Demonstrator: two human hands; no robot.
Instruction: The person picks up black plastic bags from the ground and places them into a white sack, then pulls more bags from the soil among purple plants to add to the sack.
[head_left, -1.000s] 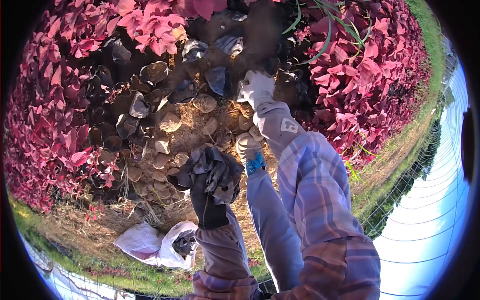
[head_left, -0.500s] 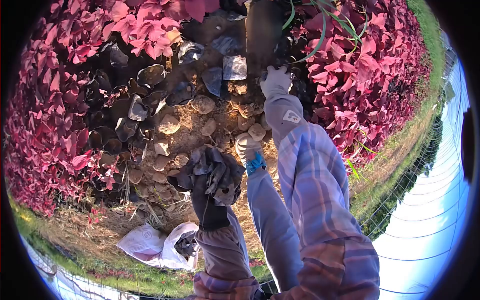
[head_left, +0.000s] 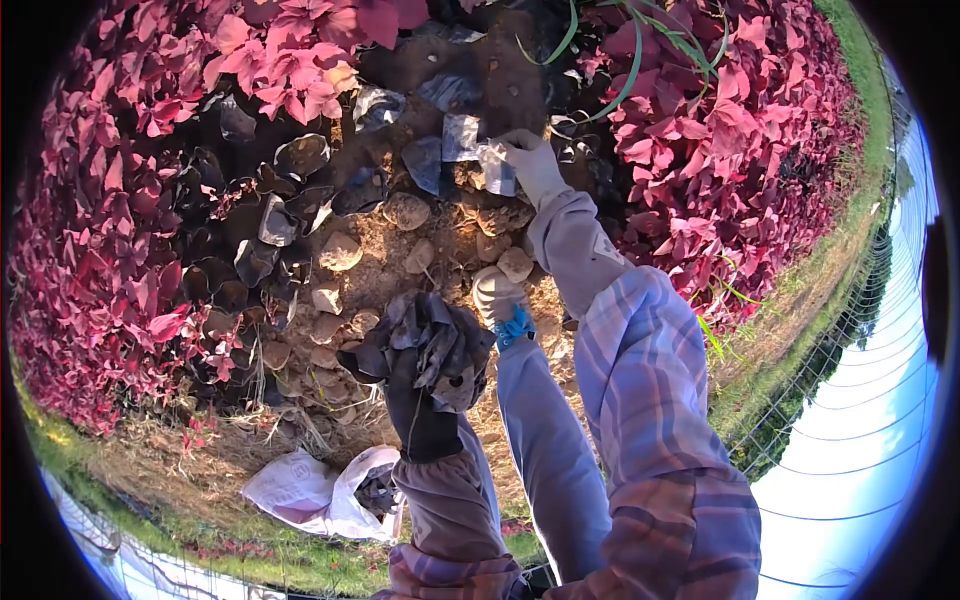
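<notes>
The right hand (head_left: 532,163), pale-gloved, pinched a greyish plastic piece (head_left: 498,170) between thumb and fingers, just beside another flat piece (head_left: 461,138). Bare dark soil (head_left: 517,75) lay open ahead of that pinch, with red-leaved plants (head_left: 715,190) edging it on the right. Nearer the wearer, the left hand (head_left: 412,398), dark-gloved, clutched a crumpled bundle (head_left: 437,345) of dark plastic, its fingers largely hidden. A shoe (head_left: 494,295) stood between both grips. Behind and left of the bundle, a white sack (head_left: 290,488) gaped, its faint print unreadable.
</notes>
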